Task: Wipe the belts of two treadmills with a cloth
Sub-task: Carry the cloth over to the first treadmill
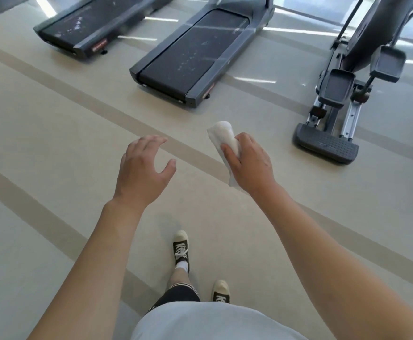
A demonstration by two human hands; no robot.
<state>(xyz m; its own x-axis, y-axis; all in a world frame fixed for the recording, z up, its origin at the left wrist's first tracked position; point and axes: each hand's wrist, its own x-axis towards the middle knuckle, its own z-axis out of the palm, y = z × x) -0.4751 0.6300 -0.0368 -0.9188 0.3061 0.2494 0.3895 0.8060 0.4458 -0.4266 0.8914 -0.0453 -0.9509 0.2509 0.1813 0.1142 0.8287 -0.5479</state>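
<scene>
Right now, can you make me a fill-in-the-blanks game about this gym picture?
1. The white cloth is held in the ____ hand.
2. The left hand holds ____.
3. There are ____ treadmills on the floor.
4. The nearer treadmill's belt has ____ marks on it.

Missing words: right; nothing; two; white

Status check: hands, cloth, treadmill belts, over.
Right hand has its grip on the cloth; left hand open. Both treadmill belts ahead, marked. Floor between bare.
</scene>
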